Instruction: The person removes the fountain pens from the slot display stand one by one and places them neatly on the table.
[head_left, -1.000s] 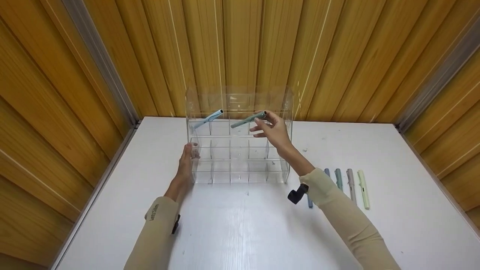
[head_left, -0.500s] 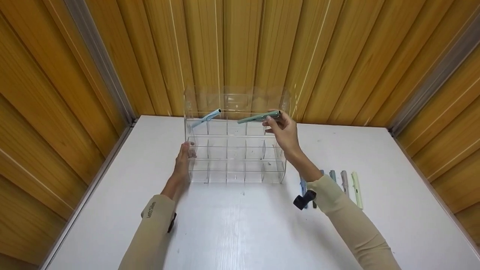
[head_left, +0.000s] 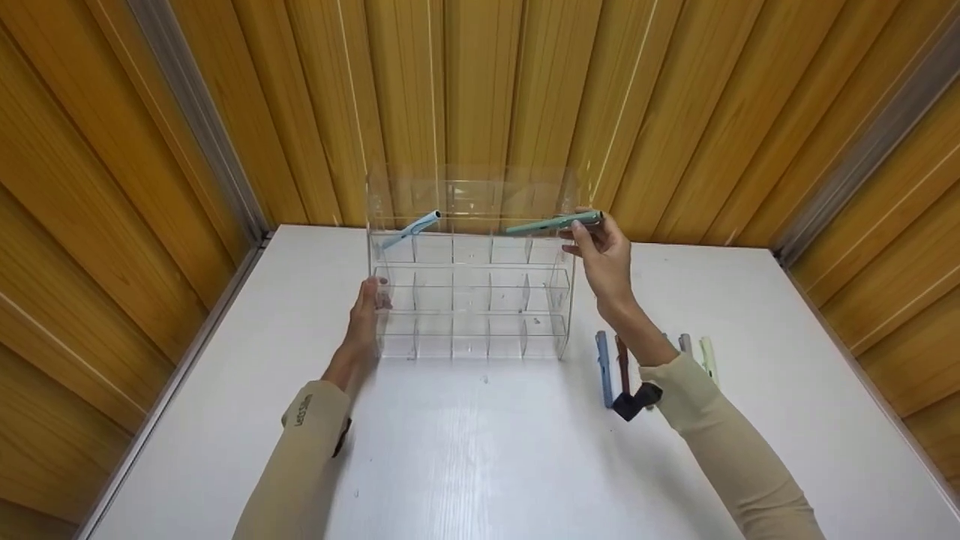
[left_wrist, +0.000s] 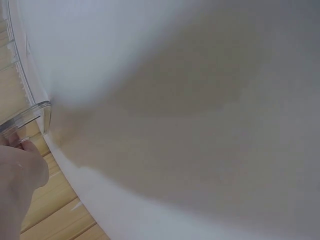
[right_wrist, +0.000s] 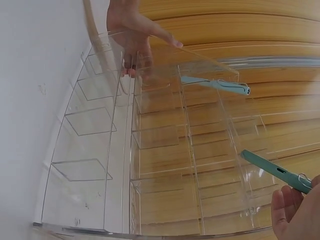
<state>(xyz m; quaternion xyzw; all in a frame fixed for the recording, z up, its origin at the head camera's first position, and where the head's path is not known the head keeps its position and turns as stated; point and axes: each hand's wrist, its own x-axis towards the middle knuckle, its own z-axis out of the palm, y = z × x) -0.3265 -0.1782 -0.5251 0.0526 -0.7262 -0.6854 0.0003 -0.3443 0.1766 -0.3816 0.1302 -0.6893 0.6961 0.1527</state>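
Note:
A clear acrylic organizer (head_left: 469,296) with rows of small compartments stands on the white table (head_left: 487,450). My left hand (head_left: 366,306) rests flat against its left wall, thumb by the front edge; the right wrist view shows this hand (right_wrist: 131,35) through the plastic. A light blue pen (head_left: 409,229) leans in the top left compartment and also shows as the upper pen (right_wrist: 216,85) there. My right hand (head_left: 602,251) pinches the end of a teal pen (head_left: 551,223) at the organizer's top right corner. The teal pen (right_wrist: 276,172) points into the top row.
Several pens lie on the table right of the organizer: a blue pen (head_left: 604,367), a brown pen (head_left: 622,360), a grey pen (head_left: 685,343) and a pale green pen (head_left: 707,354), partly behind my right sleeve. Wooden panel walls (head_left: 480,97) close in the table on three sides.
My right hand has carried the teal pen to the right along the top row, from near the middle to the right corner. The left hand stays on the organizer's left wall.

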